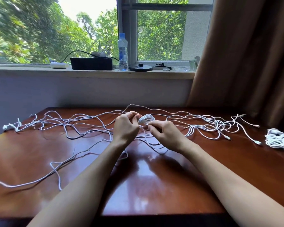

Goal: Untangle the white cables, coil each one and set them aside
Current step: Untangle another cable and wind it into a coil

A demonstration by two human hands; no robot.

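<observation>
Several white cables (75, 126) sprawl tangled across the glossy brown table (154, 185). A small coil of white cable (147, 119) sits between my hands above the table's middle. My left hand (125, 126) grips this coil from the left with curled fingers. My right hand (165, 132) pinches the cable's end just right of the coil. More loose strands with plugs lie to the right (220, 126). A finished bundle of coiled white cable (279, 140) rests at the table's far right edge.
Behind the table runs a windowsill with a black box (92, 63), a water bottle (123, 52), a round black base (140, 68) and small items. A brown curtain (246, 59) hangs at the right. One cable trails off the table's left edge (0, 183).
</observation>
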